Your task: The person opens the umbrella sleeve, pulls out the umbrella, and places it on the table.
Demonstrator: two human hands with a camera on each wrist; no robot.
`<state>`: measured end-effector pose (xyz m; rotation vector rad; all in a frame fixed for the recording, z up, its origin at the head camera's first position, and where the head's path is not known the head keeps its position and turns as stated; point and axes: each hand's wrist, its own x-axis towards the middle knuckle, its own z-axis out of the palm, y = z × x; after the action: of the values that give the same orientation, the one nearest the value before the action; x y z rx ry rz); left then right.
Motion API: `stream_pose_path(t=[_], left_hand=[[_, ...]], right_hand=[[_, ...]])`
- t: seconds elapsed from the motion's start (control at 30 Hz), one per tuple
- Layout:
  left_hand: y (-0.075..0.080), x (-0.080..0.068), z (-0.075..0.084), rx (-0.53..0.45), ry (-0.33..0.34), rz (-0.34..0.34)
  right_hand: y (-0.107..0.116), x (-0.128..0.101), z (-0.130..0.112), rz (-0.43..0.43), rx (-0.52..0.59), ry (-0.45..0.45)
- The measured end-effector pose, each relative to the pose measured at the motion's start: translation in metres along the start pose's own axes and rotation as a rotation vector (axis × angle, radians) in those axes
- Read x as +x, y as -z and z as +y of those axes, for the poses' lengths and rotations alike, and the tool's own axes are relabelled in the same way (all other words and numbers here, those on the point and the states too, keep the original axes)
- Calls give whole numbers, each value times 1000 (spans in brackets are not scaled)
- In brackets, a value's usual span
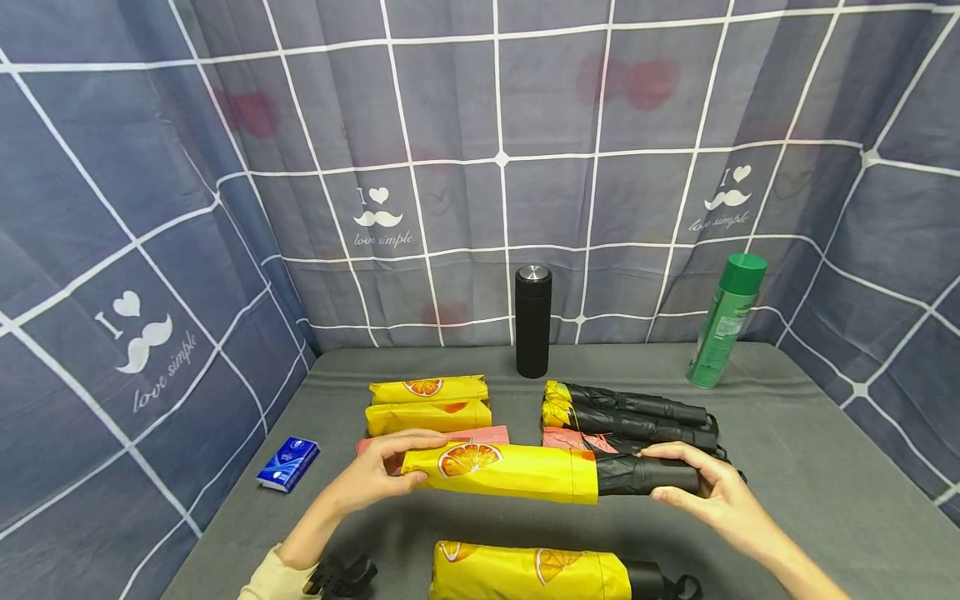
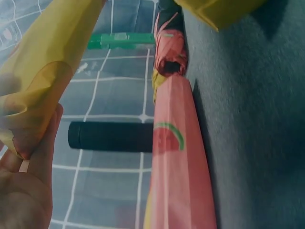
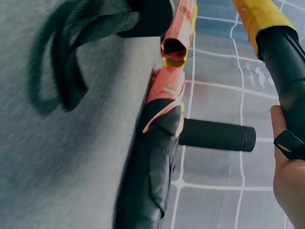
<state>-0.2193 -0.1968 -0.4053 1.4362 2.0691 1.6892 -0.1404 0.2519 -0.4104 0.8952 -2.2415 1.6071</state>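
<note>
I hold a folded umbrella (image 1: 525, 471) level above the grey table (image 1: 825, 467): a yellow orange-print sleeve over black fabric. My left hand (image 1: 375, 475) grips the yellow sleeve's end (image 2: 28, 109). My right hand (image 1: 701, 487) grips the black handle end (image 3: 286, 71). Behind it lie a pink watermelon-print sleeve (image 2: 178, 167), two yellow sleeves (image 1: 427, 404) and several bare black folded umbrellas (image 1: 637, 417). A sleeved yellow umbrella (image 1: 532, 573) lies at the near edge.
A black flask (image 1: 533, 321) stands at the back centre, a green spray can (image 1: 726, 321) at the back right. A blue tissue pack (image 1: 288, 463) lies at the left. Checked grey cloth (image 1: 450, 167) walls the table on three sides.
</note>
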Motion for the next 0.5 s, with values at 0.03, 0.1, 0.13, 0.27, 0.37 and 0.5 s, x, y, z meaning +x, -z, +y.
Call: stream_pose_path(t=[0.03,0.1,0.13,0.27,0.37,0.5], left_hand=[[2,-2,-1,-3,1,7],[4,-5,-1,-34,13,18],[5,-6,-1,-40,14,20],[9,-11,-3,-24,42,26],[13,-17,-5,-27,83,47],[18,-28,-8,-56,117,73]], right_hand=[[1,-2,0,10,0,-3],[4,-6,1,32,-13,8],[5,-8,2,44,-30,17],[11,-15,4,60,-78,5],[16,-19,5,48,-89,-36],[25,-27,7,39,-90,-60]])
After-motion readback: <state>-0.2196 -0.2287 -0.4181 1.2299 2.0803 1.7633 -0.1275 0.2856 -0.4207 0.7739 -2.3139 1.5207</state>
